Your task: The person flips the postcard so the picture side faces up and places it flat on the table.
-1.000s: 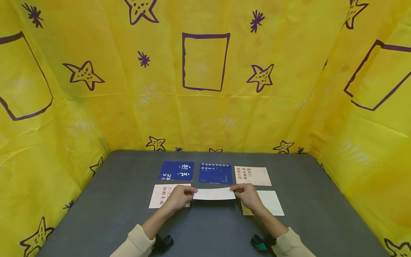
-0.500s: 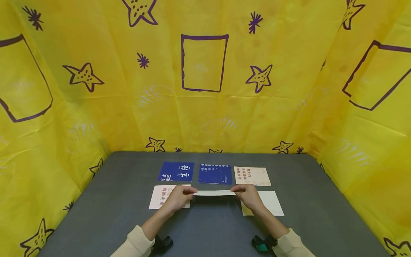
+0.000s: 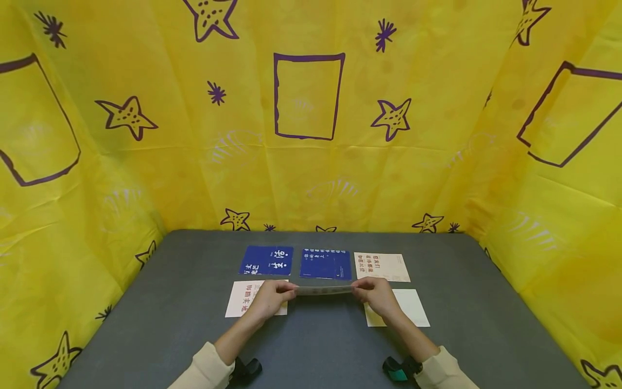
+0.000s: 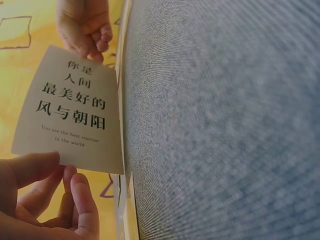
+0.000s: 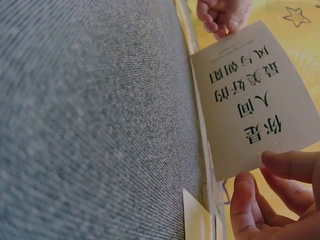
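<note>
A pale card (image 4: 70,112) with dark Chinese characters and a line of English is held up between both hands. My left hand (image 3: 271,300) pinches one short end between thumb and fingers, while my right hand (image 3: 379,297) pinches the opposite end. Seen from the head, the card (image 3: 323,290) is tilted almost edge-on, a thin grey strip above the table. Both wrist views show its lettered face; in the right wrist view the card (image 5: 255,100) bows slightly along its length.
On the dark grey table (image 3: 316,346) lie two blue cards, the left (image 3: 266,260) and the middle (image 3: 325,263), with a cream card (image 3: 382,267) to their right. Nearer are a white card (image 3: 238,298) with red characters and a plain pale card (image 3: 410,308). Yellow patterned cloth (image 3: 311,178) surrounds the table.
The card between my hands has tilted from showing its plain white face, through edge-on, to showing a sliver of its other, greyer side. Both hands keep their pinch and stay nearly in place.
</note>
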### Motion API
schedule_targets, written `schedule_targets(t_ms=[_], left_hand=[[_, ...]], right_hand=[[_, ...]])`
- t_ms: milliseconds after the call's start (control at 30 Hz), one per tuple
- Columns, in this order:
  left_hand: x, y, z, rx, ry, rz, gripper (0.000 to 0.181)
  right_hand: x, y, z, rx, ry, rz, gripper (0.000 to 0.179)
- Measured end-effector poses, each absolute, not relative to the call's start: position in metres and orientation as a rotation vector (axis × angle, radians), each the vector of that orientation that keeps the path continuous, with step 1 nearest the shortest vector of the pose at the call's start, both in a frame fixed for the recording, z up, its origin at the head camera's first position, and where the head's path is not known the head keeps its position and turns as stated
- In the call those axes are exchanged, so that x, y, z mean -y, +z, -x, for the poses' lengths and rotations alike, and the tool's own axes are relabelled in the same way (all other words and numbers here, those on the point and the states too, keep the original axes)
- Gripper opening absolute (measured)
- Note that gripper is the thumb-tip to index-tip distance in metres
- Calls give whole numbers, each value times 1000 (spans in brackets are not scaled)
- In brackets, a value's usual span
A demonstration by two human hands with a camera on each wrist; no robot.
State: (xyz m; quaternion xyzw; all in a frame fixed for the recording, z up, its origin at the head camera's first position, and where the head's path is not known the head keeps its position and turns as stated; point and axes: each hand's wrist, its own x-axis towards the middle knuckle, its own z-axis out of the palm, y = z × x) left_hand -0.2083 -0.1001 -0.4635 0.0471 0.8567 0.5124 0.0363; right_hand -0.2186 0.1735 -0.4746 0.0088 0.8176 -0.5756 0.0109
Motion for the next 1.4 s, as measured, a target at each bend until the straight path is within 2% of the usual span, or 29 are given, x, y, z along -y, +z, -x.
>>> schedule_targets(t_ms=[1400], left_hand=[[92, -464, 210, -2576, 1762, -57, 15]], right_hand=[[-178, -476, 220, -2569, -1791, -131, 11]])
